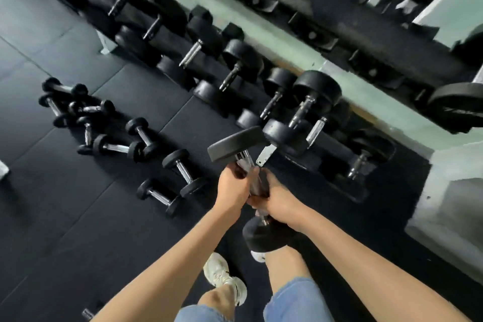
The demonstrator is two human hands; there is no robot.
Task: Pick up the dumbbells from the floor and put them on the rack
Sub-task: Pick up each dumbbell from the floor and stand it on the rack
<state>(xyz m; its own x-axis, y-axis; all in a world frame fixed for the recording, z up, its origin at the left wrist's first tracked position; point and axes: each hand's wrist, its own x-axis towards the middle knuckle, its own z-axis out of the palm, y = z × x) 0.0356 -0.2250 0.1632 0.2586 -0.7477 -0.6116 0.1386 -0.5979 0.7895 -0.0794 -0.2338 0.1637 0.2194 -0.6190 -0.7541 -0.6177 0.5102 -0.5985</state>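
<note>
Gripping one large dumbbell point(241, 154) with both hands: left hand point(231, 188) wrapped round upper handle, right hand point(278, 201) wrapped round lower part. I see it held tilted, off floor point(65, 204), just before rack point(287, 102). Small dumbbells point(117, 146) lie scattered on floor left. Rack slot under it probably free; blur hides detail.

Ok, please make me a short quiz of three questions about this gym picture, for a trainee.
1. True or false: both hands grip one dumbbell.
2. Where are the small dumbbells? A) on the floor B) on the rack C) in a box
3. Fill in: the left hand and right hand hold the dumbbell by its ____.

Key: 1 true; 2 A; 3 handle.
</note>
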